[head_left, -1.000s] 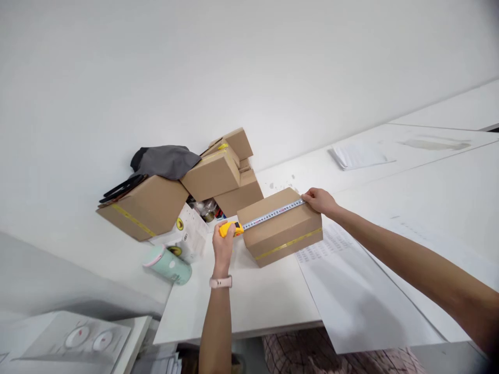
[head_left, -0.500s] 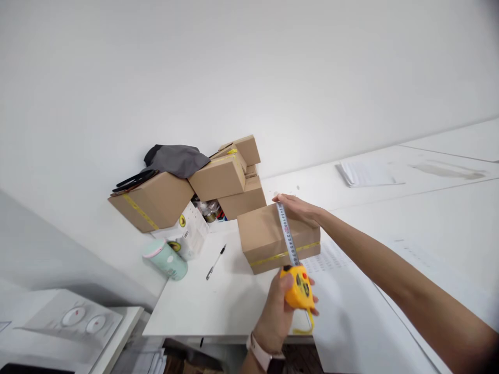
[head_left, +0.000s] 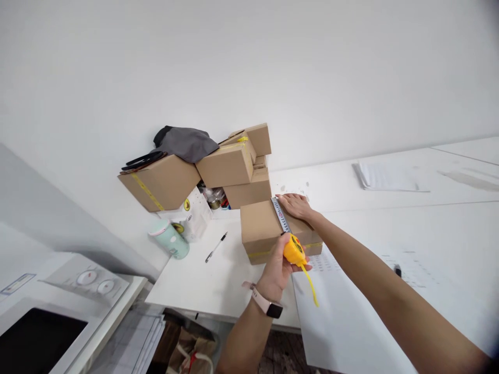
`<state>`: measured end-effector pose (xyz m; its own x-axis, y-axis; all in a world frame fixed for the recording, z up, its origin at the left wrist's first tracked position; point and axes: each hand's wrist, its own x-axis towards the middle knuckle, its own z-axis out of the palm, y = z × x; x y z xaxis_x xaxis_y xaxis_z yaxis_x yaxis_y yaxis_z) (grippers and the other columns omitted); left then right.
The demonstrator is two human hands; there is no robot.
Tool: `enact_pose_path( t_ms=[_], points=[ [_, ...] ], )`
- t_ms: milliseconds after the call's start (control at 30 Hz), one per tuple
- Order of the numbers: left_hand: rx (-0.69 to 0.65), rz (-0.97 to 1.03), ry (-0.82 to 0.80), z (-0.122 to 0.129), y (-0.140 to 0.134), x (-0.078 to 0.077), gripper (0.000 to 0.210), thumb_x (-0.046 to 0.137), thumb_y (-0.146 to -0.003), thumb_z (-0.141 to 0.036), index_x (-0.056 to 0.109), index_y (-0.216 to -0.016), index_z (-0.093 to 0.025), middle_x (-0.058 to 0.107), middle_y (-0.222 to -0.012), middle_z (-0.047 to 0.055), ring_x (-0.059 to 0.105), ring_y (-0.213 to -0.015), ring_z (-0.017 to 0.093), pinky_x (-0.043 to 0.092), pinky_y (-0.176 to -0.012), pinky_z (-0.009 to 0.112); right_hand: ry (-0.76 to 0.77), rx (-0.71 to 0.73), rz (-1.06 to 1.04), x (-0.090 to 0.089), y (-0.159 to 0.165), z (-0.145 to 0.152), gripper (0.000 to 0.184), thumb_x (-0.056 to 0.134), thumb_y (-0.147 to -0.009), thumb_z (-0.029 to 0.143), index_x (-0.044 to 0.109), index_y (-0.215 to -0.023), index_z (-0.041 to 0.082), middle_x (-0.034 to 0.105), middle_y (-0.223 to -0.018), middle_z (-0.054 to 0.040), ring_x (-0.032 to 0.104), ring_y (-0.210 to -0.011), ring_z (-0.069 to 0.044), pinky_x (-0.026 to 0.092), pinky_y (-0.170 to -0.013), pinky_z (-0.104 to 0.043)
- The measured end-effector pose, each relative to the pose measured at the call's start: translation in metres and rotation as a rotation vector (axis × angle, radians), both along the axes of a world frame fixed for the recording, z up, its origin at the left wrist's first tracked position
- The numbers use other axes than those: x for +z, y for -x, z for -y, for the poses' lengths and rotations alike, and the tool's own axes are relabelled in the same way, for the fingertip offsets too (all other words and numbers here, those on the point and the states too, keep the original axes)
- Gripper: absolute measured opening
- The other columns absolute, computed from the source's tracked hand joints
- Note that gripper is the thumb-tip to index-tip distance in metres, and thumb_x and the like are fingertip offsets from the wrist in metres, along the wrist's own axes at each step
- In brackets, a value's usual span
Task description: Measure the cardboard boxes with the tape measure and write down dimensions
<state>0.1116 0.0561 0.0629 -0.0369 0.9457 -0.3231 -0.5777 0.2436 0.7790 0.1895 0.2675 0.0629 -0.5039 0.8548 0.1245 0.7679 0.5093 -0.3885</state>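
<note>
Head cam: your L hand [head_left: 275, 266] grips the tape measure [head_left: 294, 250], blade [head_left: 281, 215] out across top of the box [head_left: 255, 221] on the counter [head_left: 234, 291]. Your R hand [head_left: 297, 206] lies flat on box, fingers extended, nr blade's far end. Pen [head_left: 216, 247] L of box.

A big, plain white wall [head_left: 249, 78] fills the top; it looks a bit grayer down at the left; a long white table [head_left: 187, 291] runs along it, with thin gray lines across its top. A white stand [head_left: 127, 293] is at the left, under a white machine [head_left: 66, 291] with two round knobs; the light is soft.
</note>
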Motion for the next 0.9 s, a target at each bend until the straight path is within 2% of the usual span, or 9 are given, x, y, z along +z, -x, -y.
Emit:
enact_pose_path(
  t_ms=[133,233,367,500,633,700,800,833,900],
  points=[
    [-0.021,-0.015,0.011,-0.004,0.001,0.000,0.059,0.079,-0.069,-0.062,0.062,-0.099,-0.014,0.070,-0.084,0.006,0.069,-0.063,0.019,0.064,-0.068,0.041,0.030,-0.029,0.000,0.002,0.003,-0.001,0.073,0.004,-0.102,0.064,0.044,-0.157,0.038,0.050,-0.157,-0.0109,0.040,-0.145,-0.040,0.031,-0.110,-0.073],
    [-0.023,-0.019,0.016,-0.009,0.003,0.001,0.057,0.077,-0.072,-0.062,0.061,-0.100,-0.014,0.069,-0.082,0.005,0.068,-0.062,0.019,0.064,-0.067,0.040,0.037,-0.026,0.000,0.003,0.005,0.000,0.073,0.005,-0.101,0.067,0.047,-0.155,0.041,0.051,-0.156,-0.0110,0.039,-0.144,-0.040,0.032,-0.107,-0.076],
    [-0.029,-0.016,0.028,-0.007,0.001,-0.002,0.061,0.079,-0.068,-0.063,0.060,-0.100,-0.015,0.070,-0.082,0.005,0.067,-0.062,0.018,0.063,-0.063,0.037,0.035,-0.019,0.010,0.003,0.005,0.000,0.072,0.007,-0.102,0.066,0.057,-0.147,0.039,0.051,-0.156,-0.0104,0.039,-0.143,-0.039,0.032,-0.107,-0.077],
    [0.000,-0.027,-0.009,0.001,-0.006,-0.007,0.070,0.082,-0.062,-0.067,0.060,-0.104,-0.016,0.071,-0.085,0.006,0.067,-0.064,0.018,0.062,-0.060,0.034,0.017,-0.022,-0.010,0.000,0.004,-0.002,0.070,0.010,-0.103,0.063,0.060,-0.144,0.036,0.052,-0.153,-0.0125,0.039,-0.142,-0.040,0.031,-0.106,-0.078],
    [0.006,-0.027,-0.011,0.003,-0.010,-0.008,0.072,0.082,-0.061,-0.069,0.060,-0.105,-0.016,0.070,-0.087,0.006,0.067,-0.067,0.019,0.063,-0.064,0.038,0.017,-0.012,-0.054,-0.004,0.005,-0.003,0.066,0.016,-0.104,0.061,0.063,-0.142,0.035,0.054,-0.152,-0.0141,0.040,-0.141,-0.041,0.030,-0.106,-0.079],
    [-0.008,-0.033,-0.016,0.003,-0.009,-0.006,0.072,0.082,-0.061,-0.069,0.061,-0.105,-0.016,0.070,-0.088,0.007,0.067,-0.068,0.020,0.064,-0.068,0.041,0.051,-0.023,-0.162,-0.003,0.006,-0.003,0.061,0.026,-0.102,0.062,0.068,-0.135,0.032,0.056,-0.149,-0.0146,0.040,-0.141,-0.043,0.026,-0.108,-0.078],
    [-0.047,-0.065,-0.074,0.015,0.000,-0.005,0.068,0.081,-0.066,-0.068,0.063,-0.107,-0.016,0.071,-0.096,0.012,0.070,-0.073,0.024,0.063,-0.072,0.045,0.130,-0.032,-0.424,0.005,-0.001,0.000,0.058,0.041,-0.099,0.064,0.072,-0.129,0.026,0.062,-0.144,-0.0145,0.045,-0.138,-0.040,0.026,-0.116,-0.067],
    [-0.038,-0.085,-0.110,0.024,0.006,-0.006,0.066,0.081,-0.068,-0.066,0.063,-0.109,-0.017,0.071,-0.101,0.013,0.071,-0.077,0.027,0.063,-0.073,0.046,0.142,-0.038,-0.506,0.008,-0.007,0.002,0.060,0.040,-0.099,0.064,0.069,-0.133,0.024,0.062,-0.145,-0.0139,0.048,-0.137,-0.036,0.029,-0.118,-0.059],
    [0.050,-0.149,-0.184,0.046,0.022,-0.012,0.063,0.082,-0.072,-0.060,0.062,-0.116,-0.020,0.070,-0.114,0.013,0.072,-0.086,0.029,0.063,-0.074,0.045,0.128,-0.081,-0.627,0.007,-0.028,0.007,0.069,0.025,-0.103,0.063,0.058,-0.146,0.021,0.060,-0.147,-0.0140,0.053,-0.134,-0.028,0.040,-0.115,-0.045]
  ],
)
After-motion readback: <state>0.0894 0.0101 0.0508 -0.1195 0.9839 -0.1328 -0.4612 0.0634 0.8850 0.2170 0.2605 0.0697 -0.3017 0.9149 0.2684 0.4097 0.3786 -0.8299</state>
